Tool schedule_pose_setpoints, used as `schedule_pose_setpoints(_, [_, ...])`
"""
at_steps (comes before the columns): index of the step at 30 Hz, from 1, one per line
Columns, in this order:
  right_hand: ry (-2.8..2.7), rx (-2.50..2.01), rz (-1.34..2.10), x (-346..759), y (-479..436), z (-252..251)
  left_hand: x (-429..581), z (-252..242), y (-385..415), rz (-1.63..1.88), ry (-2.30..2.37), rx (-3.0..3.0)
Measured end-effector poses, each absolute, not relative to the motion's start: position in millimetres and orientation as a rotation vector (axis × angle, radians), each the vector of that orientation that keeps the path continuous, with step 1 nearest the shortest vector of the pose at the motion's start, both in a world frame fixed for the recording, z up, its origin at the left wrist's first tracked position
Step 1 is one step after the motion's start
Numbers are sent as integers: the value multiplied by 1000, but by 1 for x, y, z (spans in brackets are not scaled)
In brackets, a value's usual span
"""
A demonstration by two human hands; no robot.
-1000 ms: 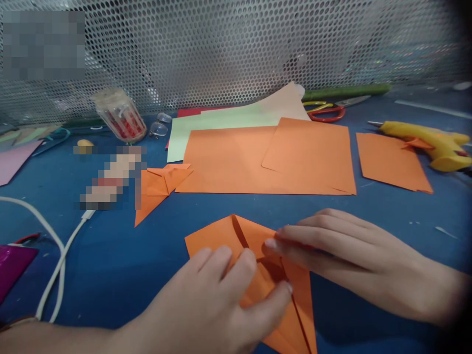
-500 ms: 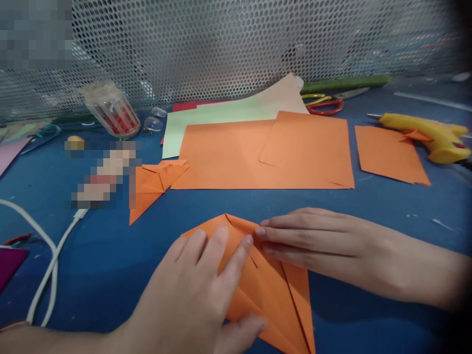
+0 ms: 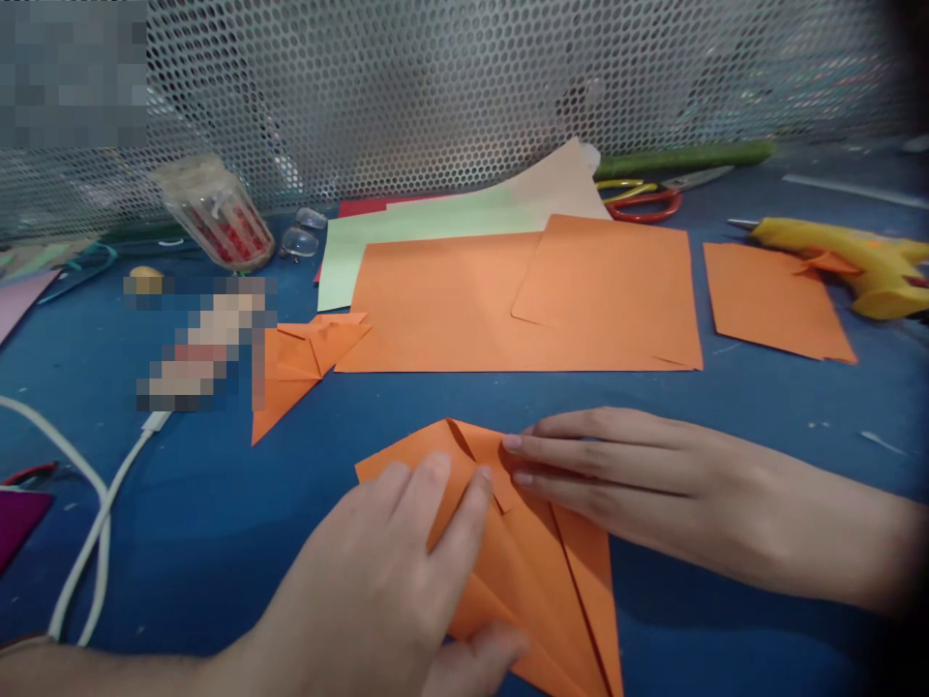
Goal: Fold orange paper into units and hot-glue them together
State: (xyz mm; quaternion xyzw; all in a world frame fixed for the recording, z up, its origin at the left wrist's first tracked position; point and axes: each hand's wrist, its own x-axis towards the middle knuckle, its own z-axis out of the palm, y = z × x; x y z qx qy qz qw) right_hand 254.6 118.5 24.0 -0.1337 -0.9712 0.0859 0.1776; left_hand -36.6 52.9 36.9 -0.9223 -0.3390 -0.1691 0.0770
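Observation:
A sheet of orange paper [image 3: 537, 581], folded into a pointed shape with several creases, lies on the blue table in front of me. Over its left half rests my left hand [image 3: 392, 552], fingers bent a little and apart, with fingertips pressing on the paper near its upper crease. My right hand [image 3: 653, 484] lies flat from the right, fingers stretched out and tips touching the paper's upper right flap. Just beyond, to the left, sits a smaller folded orange paper piece [image 3: 297, 363]. Part of the folded sheet is hidden under my left hand.
Orange sheets [image 3: 450, 310] overlap a pale green sheet [image 3: 338, 261] behind my hands. Scissors [image 3: 645, 203], a yellow glue gun [image 3: 863, 261] and an orange square [image 3: 769, 305] are at the right. A tilted jar [image 3: 218, 213] and white cable [image 3: 102, 523] are at the left.
The fingertips of both hands have shifted slightly on the folded paper, and the crease at its top shows a little more open. Elsewhere the view has moved only slightly.

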Motion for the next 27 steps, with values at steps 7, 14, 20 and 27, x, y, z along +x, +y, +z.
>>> schedule_pose_setpoints(7, [-2765, -352, 137, 250, 120, 25, -40, 14, 46, -452, -1124, -2788])
schedule_pose_setpoints(14, [-2735, -369, 127, 251, 118, 22, -44, 9, 45, -456, -1159, -2838])
schedule_pose_setpoints(20, [-2692, -383, 227, 256, 114, 5, -42, 11, 43, -466, -1122, -2816])
schedule_pose_setpoints(27, [-2661, -357, 363, 258, 118, 7, -39, 20, 47, -431, -1048, -2772])
